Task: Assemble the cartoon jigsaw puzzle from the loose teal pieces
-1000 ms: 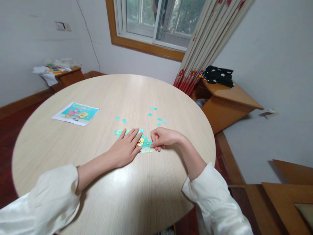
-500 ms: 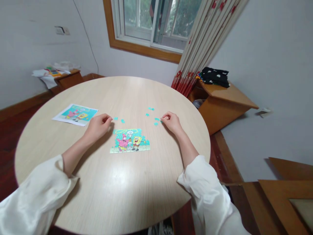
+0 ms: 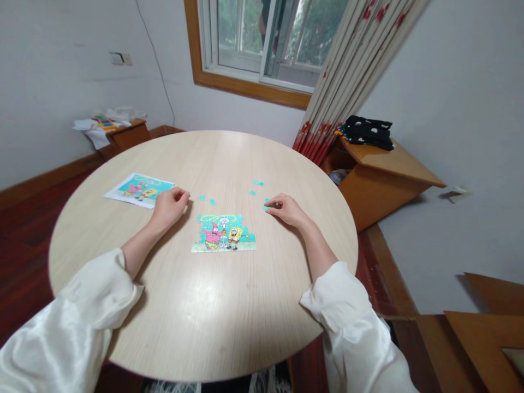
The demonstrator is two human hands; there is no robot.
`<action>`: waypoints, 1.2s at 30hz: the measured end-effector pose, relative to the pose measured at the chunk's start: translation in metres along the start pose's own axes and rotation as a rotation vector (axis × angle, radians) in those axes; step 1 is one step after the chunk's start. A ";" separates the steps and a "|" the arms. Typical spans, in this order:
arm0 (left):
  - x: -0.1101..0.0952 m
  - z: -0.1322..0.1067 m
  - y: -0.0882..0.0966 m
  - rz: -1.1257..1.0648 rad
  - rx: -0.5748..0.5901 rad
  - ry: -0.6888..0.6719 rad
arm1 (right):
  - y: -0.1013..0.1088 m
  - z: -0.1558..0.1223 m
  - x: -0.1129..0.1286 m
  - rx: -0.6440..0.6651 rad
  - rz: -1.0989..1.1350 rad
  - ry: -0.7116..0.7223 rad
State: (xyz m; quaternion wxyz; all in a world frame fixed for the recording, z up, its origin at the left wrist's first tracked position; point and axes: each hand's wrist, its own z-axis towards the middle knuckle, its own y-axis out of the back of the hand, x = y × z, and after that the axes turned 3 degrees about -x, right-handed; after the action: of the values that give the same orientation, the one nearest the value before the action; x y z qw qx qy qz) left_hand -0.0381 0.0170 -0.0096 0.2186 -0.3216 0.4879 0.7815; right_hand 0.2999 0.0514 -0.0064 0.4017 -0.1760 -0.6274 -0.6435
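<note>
A partly joined jigsaw puzzle (image 3: 223,233) with cartoon figures lies on the table, its upper right edge ragged. My left hand (image 3: 171,206) rests left of it, curled with thumb and forefinger together; whatever may be in that pinch is hidden. Two loose teal puzzle pieces (image 3: 213,202) lie just right of its fingertips. My right hand (image 3: 289,210) reaches in from the right, thumb and forefinger slightly apart at a teal puzzle piece (image 3: 265,208) on the table. Another piece (image 3: 267,200) is partly covered by its fingers.
Several more teal pieces (image 3: 258,183) lie farther back on the round table (image 3: 213,305). A printed reference picture (image 3: 140,189) sits at the left, beside my left hand. Wooden cabinets with cloth (image 3: 368,131) and papers (image 3: 92,128) stand beyond the table.
My right hand has shifted slightly nearer, to the lower teal piece, and its thumb and forefinger have parted. My left hand stays closed in about the same place. The view has turned slightly left.
</note>
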 end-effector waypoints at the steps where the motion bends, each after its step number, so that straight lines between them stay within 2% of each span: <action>1: 0.000 0.000 0.000 -0.002 -0.001 -0.002 | 0.000 0.000 0.001 -0.002 -0.003 -0.004; 10: -0.004 -0.003 -0.002 0.019 -0.005 0.003 | 0.002 0.000 0.003 0.003 0.013 -0.065; 15: -0.004 -0.003 -0.002 -0.002 0.001 -0.011 | -0.002 0.000 0.004 0.073 0.190 -0.077; 19: -0.005 -0.003 -0.002 -0.007 0.018 -0.020 | -0.005 -0.003 0.016 0.092 0.339 -0.066; 22: -0.007 -0.004 -0.002 -0.002 0.033 -0.023 | -0.007 -0.007 0.027 0.178 0.392 -0.057; 27: -0.009 -0.005 -0.002 0.007 0.047 -0.030 | -0.010 -0.013 0.037 0.362 0.421 -0.129; 36: -0.007 -0.004 -0.004 0.001 0.063 -0.048 | -0.015 -0.013 0.042 0.449 0.348 -0.085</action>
State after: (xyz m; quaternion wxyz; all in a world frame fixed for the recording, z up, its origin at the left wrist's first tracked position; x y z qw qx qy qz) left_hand -0.0295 0.0151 -0.0088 0.2396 -0.2955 0.5072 0.7733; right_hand 0.2663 0.0248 0.0124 0.5083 -0.2145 -0.7309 -0.4018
